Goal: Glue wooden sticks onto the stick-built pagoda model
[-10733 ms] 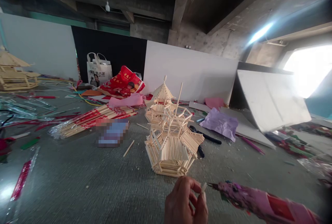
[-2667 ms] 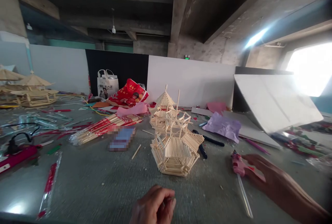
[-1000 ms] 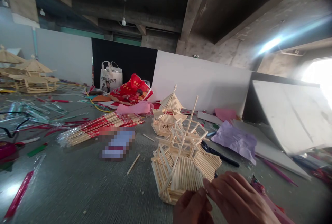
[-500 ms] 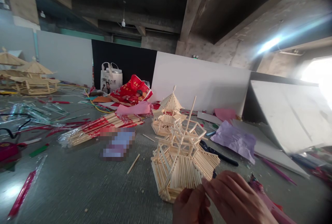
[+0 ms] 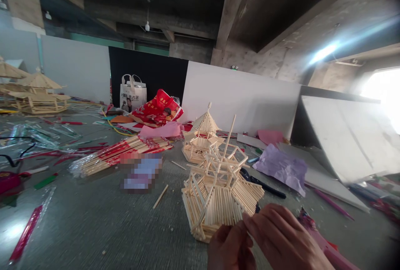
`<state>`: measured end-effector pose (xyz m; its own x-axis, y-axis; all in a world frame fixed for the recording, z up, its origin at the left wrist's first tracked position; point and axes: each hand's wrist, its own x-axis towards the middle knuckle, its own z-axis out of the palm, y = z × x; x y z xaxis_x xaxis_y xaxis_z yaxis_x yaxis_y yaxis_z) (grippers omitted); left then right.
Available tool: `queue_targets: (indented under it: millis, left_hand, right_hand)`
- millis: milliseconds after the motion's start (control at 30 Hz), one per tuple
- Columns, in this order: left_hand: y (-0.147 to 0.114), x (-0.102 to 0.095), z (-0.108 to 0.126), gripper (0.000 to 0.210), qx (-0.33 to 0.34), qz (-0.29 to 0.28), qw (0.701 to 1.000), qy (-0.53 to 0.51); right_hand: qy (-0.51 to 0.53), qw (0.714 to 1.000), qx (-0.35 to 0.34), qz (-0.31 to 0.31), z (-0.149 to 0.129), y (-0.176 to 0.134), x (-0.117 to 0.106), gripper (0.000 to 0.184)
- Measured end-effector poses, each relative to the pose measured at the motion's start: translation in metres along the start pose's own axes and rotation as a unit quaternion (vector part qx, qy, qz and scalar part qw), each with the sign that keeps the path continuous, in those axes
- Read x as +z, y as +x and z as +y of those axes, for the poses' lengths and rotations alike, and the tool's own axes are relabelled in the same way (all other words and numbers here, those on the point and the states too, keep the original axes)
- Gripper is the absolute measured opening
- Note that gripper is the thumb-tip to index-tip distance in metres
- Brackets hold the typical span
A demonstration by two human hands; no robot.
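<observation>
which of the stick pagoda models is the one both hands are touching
The unfinished pagoda nearest the camera, with one long stick poking up instead of a peaked roof. The left hand and right hand meet at its lower edge.

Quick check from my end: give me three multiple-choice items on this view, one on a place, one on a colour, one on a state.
1. Where is the finished small pavilion?
A. behind the stick tower
B. on the white board
C. in the bag

2. What colour is the crumpled paper?
A. green
B. purple
C. black

3. How does the stick tower stand?
A. flat on the table
B. tilted, at both hands
C. upside down

Answers: 1 A, it shows just beyond the tower. 2 B, plainly purple. 3 B, its mast leans, with the left hand and right hand at its base.
</observation>
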<state>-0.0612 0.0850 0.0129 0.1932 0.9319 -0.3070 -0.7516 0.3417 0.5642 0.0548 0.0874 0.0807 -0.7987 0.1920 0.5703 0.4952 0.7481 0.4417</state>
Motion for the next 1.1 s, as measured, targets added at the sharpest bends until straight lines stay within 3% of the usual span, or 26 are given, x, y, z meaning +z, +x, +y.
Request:
queue_targets:
  millis: [200,367,567,733,1100]
  left_hand:
    - [-0.001,0.001,-0.001,0.039,0.006,-0.001,0.999,-0.043]
    - [-0.002,-0.001,-0.003,0.038,0.029,0.006,0.996,-0.085]
    - [0.0,-0.005,-0.008,0.032,0.041,0.0,0.993,-0.109]
    - [0.003,-0.005,-0.009,0.028,0.035,-0.006,0.993,-0.112]
    - [0.002,-0.003,-0.007,0.032,0.039,0.013,0.996,-0.084]
  right_hand:
    - [0.011,1.0,0.0,-0.001,-0.002,0.0,0.005,0.027]
    - [0.055,0.996,0.07,-0.011,0.0,-0.008,0.0,0.023]
    - [0.047,0.995,0.064,-0.052,0.011,-0.019,-0.006,0.02]
    - [0.058,0.988,0.103,-0.096,0.004,-0.006,-0.012,0.018]
    - [0.049,0.995,0.066,-0.047,0.004,-0.001,0.004,0.025]
